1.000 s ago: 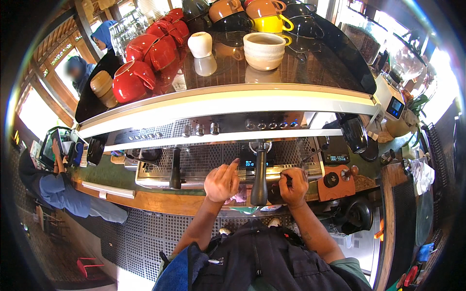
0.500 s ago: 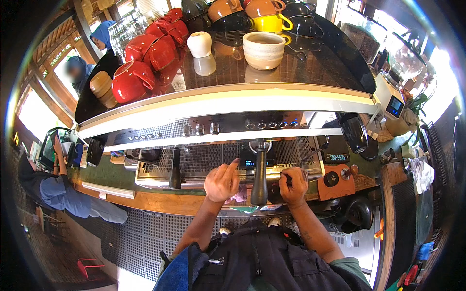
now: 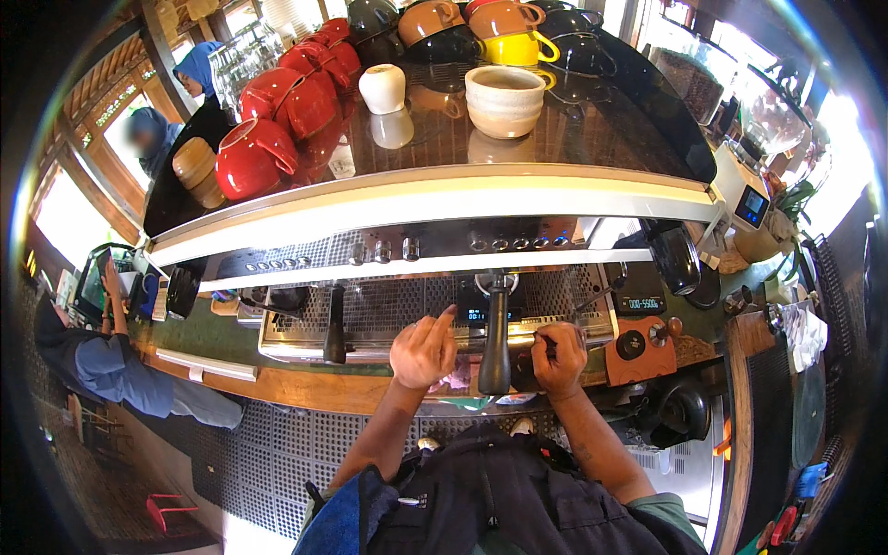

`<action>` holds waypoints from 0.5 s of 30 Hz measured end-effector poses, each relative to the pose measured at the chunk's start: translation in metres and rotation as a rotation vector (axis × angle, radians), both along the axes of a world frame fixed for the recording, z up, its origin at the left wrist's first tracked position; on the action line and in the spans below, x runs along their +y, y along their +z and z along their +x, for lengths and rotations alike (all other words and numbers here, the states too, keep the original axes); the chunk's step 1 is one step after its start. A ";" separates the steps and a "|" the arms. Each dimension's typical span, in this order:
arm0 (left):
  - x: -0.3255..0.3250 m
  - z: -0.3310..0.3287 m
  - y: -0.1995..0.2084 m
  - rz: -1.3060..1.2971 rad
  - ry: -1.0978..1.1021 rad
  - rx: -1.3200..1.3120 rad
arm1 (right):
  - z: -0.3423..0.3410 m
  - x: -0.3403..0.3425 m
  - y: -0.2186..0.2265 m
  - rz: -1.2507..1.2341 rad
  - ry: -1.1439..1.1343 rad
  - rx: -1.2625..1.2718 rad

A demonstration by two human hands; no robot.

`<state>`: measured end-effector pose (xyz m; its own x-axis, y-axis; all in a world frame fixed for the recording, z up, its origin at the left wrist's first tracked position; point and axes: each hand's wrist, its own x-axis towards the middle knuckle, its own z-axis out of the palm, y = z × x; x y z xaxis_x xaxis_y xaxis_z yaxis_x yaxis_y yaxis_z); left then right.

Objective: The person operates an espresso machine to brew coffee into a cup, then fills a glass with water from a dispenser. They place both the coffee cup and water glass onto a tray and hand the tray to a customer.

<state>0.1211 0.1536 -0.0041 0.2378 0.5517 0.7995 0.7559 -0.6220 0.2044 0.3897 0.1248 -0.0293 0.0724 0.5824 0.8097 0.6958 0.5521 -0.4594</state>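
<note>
Left hand (image 3: 423, 349) is lifting since a second ago, fingers loosely curled with index up, beside the portafilter handle (image 3: 495, 333); right hand (image 3: 560, 356), clamped on a small dark tool, is staying right of it.

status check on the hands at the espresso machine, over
Left hand open, beside black portafilter handle. Right hand closed on something small, unclear. Nothing in the way.

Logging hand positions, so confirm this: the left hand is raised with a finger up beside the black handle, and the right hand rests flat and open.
Not quite. In the head view the right hand is closed around a small dark object, not flat and open. The left hand is raised beside the black handle.
</note>
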 end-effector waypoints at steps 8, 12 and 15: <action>-0.001 -0.001 0.001 -0.014 -0.003 0.001 | 0.000 -0.002 -0.005 -0.018 -0.002 0.004; 0.000 -0.001 0.001 -0.004 -0.024 0.001 | 0.003 -0.001 -0.006 -0.034 0.015 0.012; -0.001 -0.002 0.001 -0.012 -0.019 0.002 | 0.003 0.000 -0.005 -0.014 0.023 -0.002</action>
